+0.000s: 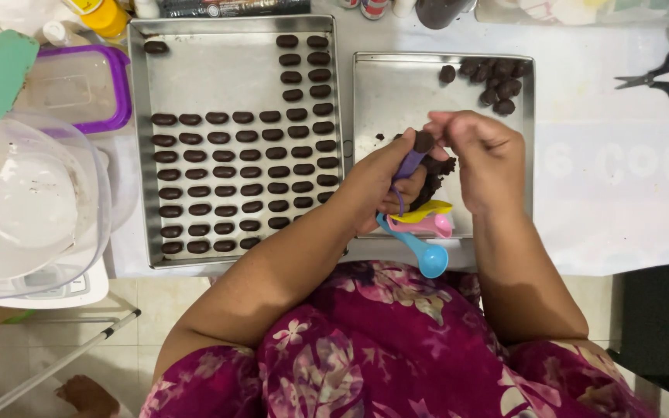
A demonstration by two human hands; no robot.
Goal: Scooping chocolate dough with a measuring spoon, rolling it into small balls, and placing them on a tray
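Left hand: the left hand (385, 182) is closed around the purple measuring spoon (410, 164) of a bunch of coloured measuring spoons (425, 224), held above the small tray (396, 93).
Right hand: the right hand (482, 151) is pinched shut on dark dough (425, 142) at the bowl of the purple spoon.
Dough lump: a rough dough lump (441, 169) is seen between the two hands; who holds it cannot be told.
Risk, dropping: crumbs may be dropped on the small tray, because the dough is pressed in the air and not over a bowl.
Risk, spoons: the loose yellow, pink and blue spoons hang low and could be knocked against the tray edge.
Risk, rows: the shaped pieces (226, 172) on the large tray (139, 155) lie close together and could be touched by the left forearm.
Packages: a yellow bottle (106, 15) and a purple-rimmed clear box (79, 85) are placed at the top left; a dark flat packet (234, 7) lies along the upper edge of the tabletop (621, 155).
Labels: pale round letters are printed on the white cover at the right.
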